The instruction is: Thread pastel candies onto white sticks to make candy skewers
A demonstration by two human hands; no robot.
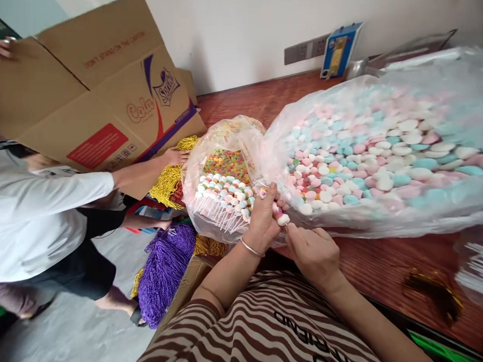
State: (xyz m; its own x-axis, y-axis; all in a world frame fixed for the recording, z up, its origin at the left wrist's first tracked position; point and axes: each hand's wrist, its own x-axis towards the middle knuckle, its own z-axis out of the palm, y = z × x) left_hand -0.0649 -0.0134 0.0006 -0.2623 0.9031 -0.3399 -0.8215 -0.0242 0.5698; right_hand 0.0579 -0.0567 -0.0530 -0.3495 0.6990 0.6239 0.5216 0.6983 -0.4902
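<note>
Red wood-grain tabletop [387, 271], white wall [236, 44] behind. Candy stack [282, 218] is between the hands at the near table edge: left hand [264, 217] grasps it, right hand [313, 250] pinches its near end, maybe on a stick, too small to tell. Should go best with light pressure, pieces lined up, nothing squashed. Just beyond, clear bag [233, 123] of candy sticks [226, 194]; right, big bag [425, 225] of loose pastel candies. Carton [103, 91] at left reads "Cola", "Sprite", "DON'T STAND ON THE CARTON". Striped shirt [239, 329]: "RIEND" legible.

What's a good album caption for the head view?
Left hand holds candies, right hand at their end, beside bagged sweets.
</note>
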